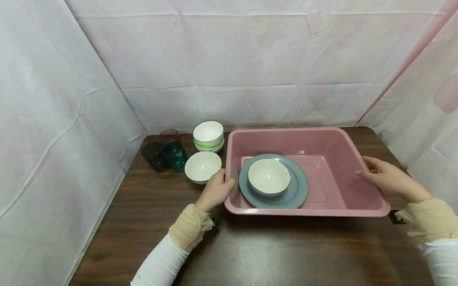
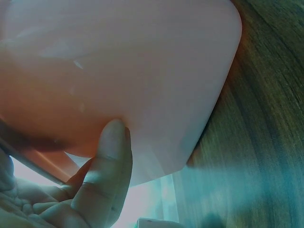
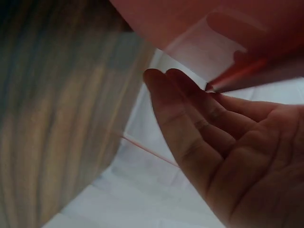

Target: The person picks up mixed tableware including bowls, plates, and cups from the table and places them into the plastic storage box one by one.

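Note:
A pink plastic basin (image 1: 304, 212) stands on the table between both hands. Inside it, toward the left, lies a blue-grey plate (image 1: 299, 186) with a white bowl (image 1: 269, 176) on top. My left hand (image 1: 214, 191) grips the basin's left rim, thumb over the edge and fingers against the outer wall. At the opposite side my right hand (image 1: 393, 182) holds the right rim between thumb and fingers. The right wrist view shows those fingers (image 3: 185, 128) under the rim, outside the wall; the thumb is hidden there.
Left of the basin sit a single white bowl (image 1: 203, 167), a stack of bowls (image 1: 208, 137) with a green band, and several dark tinted glasses (image 1: 175, 155). White curtains (image 1: 229, 59) enclose the back and sides of the wooden table (image 1: 272, 250).

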`<state>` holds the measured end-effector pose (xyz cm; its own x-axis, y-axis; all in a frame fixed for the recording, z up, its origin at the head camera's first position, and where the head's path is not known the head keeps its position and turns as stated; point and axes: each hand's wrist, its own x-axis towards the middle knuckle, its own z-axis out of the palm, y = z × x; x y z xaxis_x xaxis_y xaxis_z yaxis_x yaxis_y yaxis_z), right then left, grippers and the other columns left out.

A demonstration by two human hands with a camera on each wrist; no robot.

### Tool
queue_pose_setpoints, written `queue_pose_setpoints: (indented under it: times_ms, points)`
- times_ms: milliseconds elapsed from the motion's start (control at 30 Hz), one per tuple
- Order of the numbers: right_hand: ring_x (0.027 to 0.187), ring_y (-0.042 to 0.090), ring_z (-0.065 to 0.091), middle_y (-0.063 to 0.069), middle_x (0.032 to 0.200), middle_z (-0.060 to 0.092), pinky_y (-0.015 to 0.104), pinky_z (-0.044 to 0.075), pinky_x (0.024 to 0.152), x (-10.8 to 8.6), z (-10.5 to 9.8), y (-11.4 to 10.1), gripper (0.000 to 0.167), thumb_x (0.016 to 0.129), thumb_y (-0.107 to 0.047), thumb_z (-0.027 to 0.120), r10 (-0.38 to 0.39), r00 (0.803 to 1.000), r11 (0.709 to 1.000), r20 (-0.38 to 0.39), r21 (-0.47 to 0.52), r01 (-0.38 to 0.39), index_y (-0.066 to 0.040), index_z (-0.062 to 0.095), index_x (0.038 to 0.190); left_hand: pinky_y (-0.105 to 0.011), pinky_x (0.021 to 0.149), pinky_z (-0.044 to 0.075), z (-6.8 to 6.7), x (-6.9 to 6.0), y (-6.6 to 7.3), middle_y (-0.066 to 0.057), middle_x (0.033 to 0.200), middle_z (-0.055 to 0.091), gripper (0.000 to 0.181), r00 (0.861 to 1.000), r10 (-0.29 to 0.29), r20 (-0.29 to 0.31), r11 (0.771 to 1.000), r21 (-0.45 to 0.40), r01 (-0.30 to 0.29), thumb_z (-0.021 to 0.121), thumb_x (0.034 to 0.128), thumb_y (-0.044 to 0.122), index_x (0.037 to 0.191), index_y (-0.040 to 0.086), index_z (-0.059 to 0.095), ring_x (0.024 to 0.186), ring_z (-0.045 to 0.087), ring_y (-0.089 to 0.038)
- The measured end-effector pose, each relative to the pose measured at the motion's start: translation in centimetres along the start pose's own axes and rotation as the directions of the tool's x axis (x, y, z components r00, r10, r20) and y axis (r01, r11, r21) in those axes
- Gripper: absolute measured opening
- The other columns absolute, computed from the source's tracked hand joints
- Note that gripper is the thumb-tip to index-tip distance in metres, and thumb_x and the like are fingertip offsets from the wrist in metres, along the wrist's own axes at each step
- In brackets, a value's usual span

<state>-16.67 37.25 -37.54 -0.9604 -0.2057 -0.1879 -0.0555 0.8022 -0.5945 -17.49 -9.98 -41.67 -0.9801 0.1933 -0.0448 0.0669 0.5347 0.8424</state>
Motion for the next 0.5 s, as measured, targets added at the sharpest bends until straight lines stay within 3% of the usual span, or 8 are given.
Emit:
queue_pose_setpoints:
  times_ms: [200, 300, 500]
  points:
    - [0.073, 0.004, 0.060, 0.031, 0.108, 0.063, 0.024, 0.049, 0.063, 0.1, 1.3, 0.7, 0.057, 0.100, -0.026, 0.052, 0.024, 0.998, 0.998, -0.065, -0.048, -0.028, 0.014, 0.036, 0.138, -0.036, 0.079, 0.056, -0.1, 0.0, -0.1, -0.016, 0.104, 0.064, 0.036, 1.000, 0.000, 0.004, 1.000, 0.001, 0.000, 0.050, 0.0921, 0.017, 0.120, -0.006, 0.054, 0.090, 0.062, -0.022]
    - [0.079, 0.006, 0.058, 0.034, 0.112, 0.058, 0.021, 0.047, 0.064, 0.3, 1.9, 0.9, 0.056, 0.099, -0.023, 0.050, 0.041, 0.993, 0.999, -0.114, -0.010, -0.043, 0.017, 0.035, 0.136, -0.036, 0.079, 0.056, -0.1, 0.0, -0.2, -0.016, 0.104, 0.064, 0.037, 1.000, -0.001, 0.005, 1.000, 0.000, 0.001, 0.049, 0.0918, 0.018, 0.120, -0.006, 0.054, 0.090, 0.062, -0.022]
    - [0.090, 0.023, 0.058, 0.040, 0.119, 0.051, 0.016, 0.041, 0.065, 0.5, 2.6, 1.1, 0.058, 0.098, -0.019, 0.048, 0.052, 0.982, 0.999, -0.182, -0.007, -0.054, 0.021, 0.032, 0.136, -0.036, 0.080, 0.056, 0.0, 0.0, -0.1, -0.016, 0.104, 0.064, 0.036, 1.000, -0.001, 0.002, 1.000, -0.003, 0.001, 0.049, 0.0915, 0.019, 0.119, -0.004, 0.055, 0.091, 0.063, -0.022]
